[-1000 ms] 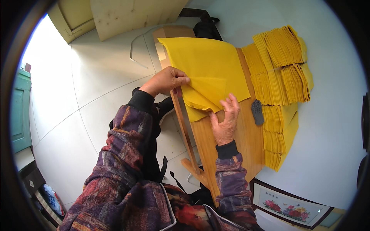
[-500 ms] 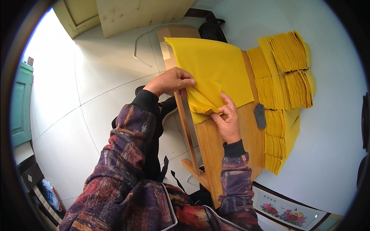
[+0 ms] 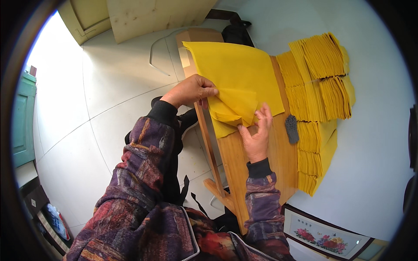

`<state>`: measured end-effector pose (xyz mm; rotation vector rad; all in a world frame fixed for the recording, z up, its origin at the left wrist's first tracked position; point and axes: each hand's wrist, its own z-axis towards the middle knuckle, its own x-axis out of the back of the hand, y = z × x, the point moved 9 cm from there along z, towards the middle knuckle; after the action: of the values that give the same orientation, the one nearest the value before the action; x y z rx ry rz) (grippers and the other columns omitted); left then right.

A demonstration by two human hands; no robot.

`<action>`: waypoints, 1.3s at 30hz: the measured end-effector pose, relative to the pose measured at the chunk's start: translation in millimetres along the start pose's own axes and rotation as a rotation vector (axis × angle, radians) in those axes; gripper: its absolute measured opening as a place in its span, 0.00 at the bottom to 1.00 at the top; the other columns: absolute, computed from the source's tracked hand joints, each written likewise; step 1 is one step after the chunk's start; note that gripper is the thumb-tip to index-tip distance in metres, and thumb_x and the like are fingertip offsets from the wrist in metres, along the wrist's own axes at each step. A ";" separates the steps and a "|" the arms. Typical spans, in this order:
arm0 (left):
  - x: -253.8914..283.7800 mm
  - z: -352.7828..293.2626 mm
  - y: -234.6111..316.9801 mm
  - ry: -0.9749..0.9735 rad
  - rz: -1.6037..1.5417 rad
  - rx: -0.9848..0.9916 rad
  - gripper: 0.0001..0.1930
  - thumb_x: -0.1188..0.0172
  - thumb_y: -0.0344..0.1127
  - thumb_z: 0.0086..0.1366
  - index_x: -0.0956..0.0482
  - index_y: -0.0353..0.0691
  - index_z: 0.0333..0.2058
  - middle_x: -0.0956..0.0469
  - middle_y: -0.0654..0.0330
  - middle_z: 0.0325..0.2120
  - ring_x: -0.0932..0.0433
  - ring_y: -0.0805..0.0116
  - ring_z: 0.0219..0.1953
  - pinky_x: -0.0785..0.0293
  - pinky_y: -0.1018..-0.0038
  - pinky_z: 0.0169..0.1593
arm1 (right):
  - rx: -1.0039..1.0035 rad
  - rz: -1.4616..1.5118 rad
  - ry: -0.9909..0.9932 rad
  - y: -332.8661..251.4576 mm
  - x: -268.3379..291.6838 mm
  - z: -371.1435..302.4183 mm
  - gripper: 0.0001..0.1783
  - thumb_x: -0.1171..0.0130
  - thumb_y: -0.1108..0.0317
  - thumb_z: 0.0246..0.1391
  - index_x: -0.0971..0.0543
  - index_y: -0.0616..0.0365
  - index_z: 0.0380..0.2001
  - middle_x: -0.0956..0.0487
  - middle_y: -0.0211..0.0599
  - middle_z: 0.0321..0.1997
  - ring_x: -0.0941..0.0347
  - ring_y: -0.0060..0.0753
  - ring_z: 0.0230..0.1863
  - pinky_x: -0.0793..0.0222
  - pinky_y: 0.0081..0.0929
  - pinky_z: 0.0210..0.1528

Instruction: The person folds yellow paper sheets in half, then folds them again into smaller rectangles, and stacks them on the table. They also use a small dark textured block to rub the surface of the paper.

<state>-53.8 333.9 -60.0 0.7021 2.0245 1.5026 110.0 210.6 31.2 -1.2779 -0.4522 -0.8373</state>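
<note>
Left hand (image 3: pixel 190 92) pinching yellow sheets (image 3: pixel 237 67) by bench (image 3: pixel 235 161) left edge; right hand (image 3: pixel 257 141) keeping thumb and fingers apart at sheets' near edge.

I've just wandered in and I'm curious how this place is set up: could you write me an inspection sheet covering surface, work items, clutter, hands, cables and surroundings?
Surface: wooden table, partly covered.
Work items: yellow sheets on the table, near corner turned back; folded yellow stacks along its right side.
Clutter: dark grey bumpy object, perhaps a glove, at the table's right edge.
Left hand: pinches the turned-back part.
Right hand: thumb at the sheets' near edge, fingers spread.
Cables: none certain; a thin curved strip on the floor could be cord or rod.
Surroundings: pale tiled floor, framed flower picture, teal door-like panel.
</note>
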 end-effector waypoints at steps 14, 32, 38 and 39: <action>0.3 -3.1 0.0 0.019 -0.041 0.035 0.13 0.44 0.40 0.67 0.19 0.35 0.35 0.20 0.63 0.23 0.22 0.76 0.21 0.27 0.81 0.28 | 0.124 -0.048 -0.156 2.6 -16.4 -4.1 0.08 0.36 0.78 0.45 0.26 0.60 0.26 0.38 0.46 0.64 0.44 0.50 0.65 0.42 0.36 0.61; -5.7 -5.0 2.8 -0.183 -0.022 -0.089 0.13 0.43 0.29 0.63 0.22 0.35 0.46 0.20 0.62 0.31 0.21 0.76 0.28 0.25 0.82 0.35 | -0.104 0.247 -0.259 36.0 -24.0 7.9 0.09 0.37 0.80 0.45 0.27 0.59 0.26 0.38 0.42 0.63 0.35 0.29 0.52 0.36 0.23 0.47; -1.3 -2.3 0.2 -0.015 -0.058 0.012 0.09 0.43 0.31 0.63 0.19 0.33 0.39 0.20 0.64 0.25 0.22 0.77 0.22 0.25 0.82 0.32 | -0.126 0.096 -0.133 20.5 -10.4 1.6 0.21 0.33 0.76 0.42 0.29 0.59 0.40 0.41 0.53 0.66 0.41 0.49 0.63 0.39 0.37 0.58; -1.0 -2.3 -0.2 -0.004 -0.080 0.016 0.09 0.43 0.31 0.63 0.19 0.33 0.38 0.20 0.64 0.24 0.23 0.77 0.20 0.26 0.82 0.31 | -0.018 -0.033 -0.082 8.1 -4.8 0.8 0.24 0.33 0.76 0.42 0.30 0.59 0.43 0.42 0.52 0.66 0.42 0.51 0.64 0.40 0.39 0.60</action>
<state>-54.7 331.6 -59.6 0.6223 2.0398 1.4397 113.2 213.2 22.8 -1.3283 -0.5332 -0.8198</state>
